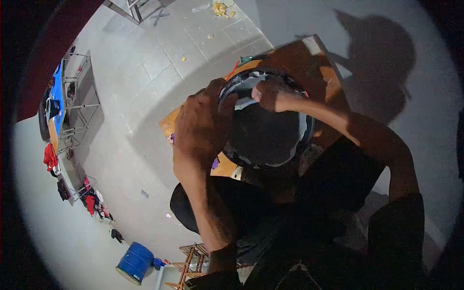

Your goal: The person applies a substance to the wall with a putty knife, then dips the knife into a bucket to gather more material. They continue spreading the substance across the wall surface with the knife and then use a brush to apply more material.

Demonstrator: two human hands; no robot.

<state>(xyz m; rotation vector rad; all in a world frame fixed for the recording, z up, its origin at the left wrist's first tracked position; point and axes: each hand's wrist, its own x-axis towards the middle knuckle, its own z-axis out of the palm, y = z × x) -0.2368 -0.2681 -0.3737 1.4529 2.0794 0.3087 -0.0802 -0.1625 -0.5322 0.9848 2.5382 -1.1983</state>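
A round, dark vessel (263,140) with a pale, smeared rim stands on a wooden table (299,60) in front of me. My left hand (203,116) is at its left side, fingers curled over the rim; its fingertips are in shadow. Over the far inside of the vessel is my right hand (275,95), its fingers pinched together close to a pale patch near the rim. What the fingers hold, if anything, is too small and dark to make out. A red strand shows at the vessel's far left edge.
Beside the table's right edge runs a grey wall (386,63) bearing my shadow. A blue drum (136,262) and a wooden rack (193,261) are at the lower left. Farther left stands a blue-topped table (59,96). Yellow scraps (221,9) lie on the tiled floor.
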